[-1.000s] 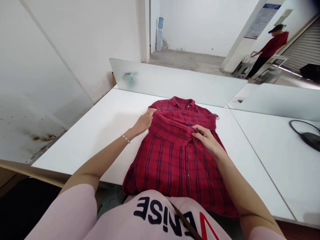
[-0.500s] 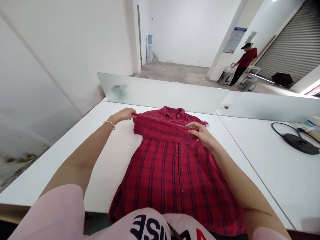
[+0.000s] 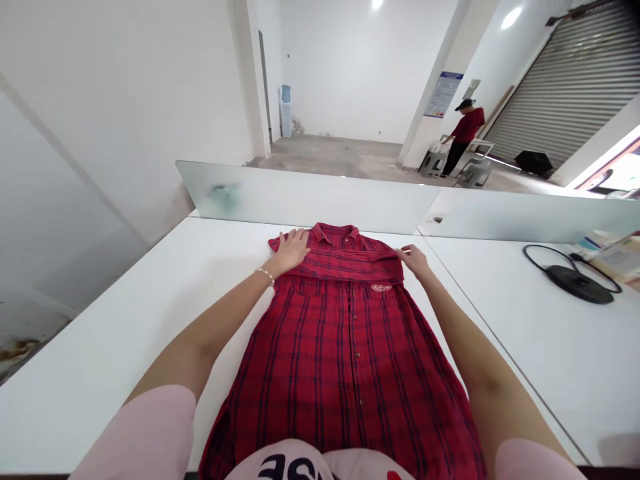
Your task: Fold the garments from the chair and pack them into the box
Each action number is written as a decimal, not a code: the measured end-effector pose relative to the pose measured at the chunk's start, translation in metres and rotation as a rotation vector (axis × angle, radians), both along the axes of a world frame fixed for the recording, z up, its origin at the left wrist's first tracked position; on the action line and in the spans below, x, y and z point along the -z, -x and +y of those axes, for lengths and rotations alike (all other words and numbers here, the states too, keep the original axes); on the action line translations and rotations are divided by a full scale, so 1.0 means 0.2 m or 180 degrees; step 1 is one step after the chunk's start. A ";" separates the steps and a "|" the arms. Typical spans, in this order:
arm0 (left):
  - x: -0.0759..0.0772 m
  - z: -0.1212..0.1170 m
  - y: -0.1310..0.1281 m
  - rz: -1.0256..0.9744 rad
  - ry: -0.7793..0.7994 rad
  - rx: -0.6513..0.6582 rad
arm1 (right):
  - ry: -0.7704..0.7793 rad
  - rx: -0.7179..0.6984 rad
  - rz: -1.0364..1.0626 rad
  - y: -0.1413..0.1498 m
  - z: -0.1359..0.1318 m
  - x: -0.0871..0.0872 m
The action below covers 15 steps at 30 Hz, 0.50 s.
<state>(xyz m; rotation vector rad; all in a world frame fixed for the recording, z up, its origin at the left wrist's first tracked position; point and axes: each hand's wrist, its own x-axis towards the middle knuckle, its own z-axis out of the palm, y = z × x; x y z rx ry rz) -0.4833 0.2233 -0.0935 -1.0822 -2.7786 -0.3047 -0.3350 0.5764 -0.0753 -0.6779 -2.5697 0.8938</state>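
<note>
A red and navy plaid shirt (image 3: pixel 320 347) lies front up on a white table (image 3: pixel 215 267), buttoned side showing. Its collar (image 3: pixel 323 235) points to the far edge, just short of a frosted divider (image 3: pixel 310 200); its body runs down to the near edge, where a pink top (image 3: pixel 170 427) hides the hem. The sleeves (image 3: pixel 350 265) cross the chest in a flat band.

The left hand (image 3: pixel 293 249) is spread wide, palm down, on the cloth at the shirt's left shoulder. The right hand (image 3: pixel 415 261) is narrow, thumb and finger pinching the band's outer end at the right side.

The likeliest trouble is a crooked band: if the right fingers pull harder than the left palm presses, the upper sleeve could slide or pucker across the chest. Lifting the left palm too soon might let the cloth at that shoulder, which sticks out in a point, spring up or bunch. The lower end is another risk: leaning into the near edge could push the hem upward and wrinkle the front, or, if some hangs over, drag the shirt down. It cannot be seen whether it does. A black round base with a cable (image 3: pixel 580 283) sits well apart, to the right beyond the table seam, so snagging seems unlikely.
</note>
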 end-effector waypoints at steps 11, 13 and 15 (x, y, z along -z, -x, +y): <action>0.32 -0.02 0.02 -0.0485 0.0273 0.0288 | -0.1294 -0.0876 -0.0793 0.07 -0.20 0.36; 0.28 -0.03 0.07 -0.0630 0.0248 0.0408 | -0.1348 -0.0897 -0.0953 0.13 -0.14 0.33; 0.23 -0.03 0.14 -0.0590 0.0139 0.0271 | -0.1399 -0.0866 -0.1076 0.19 -0.06 0.29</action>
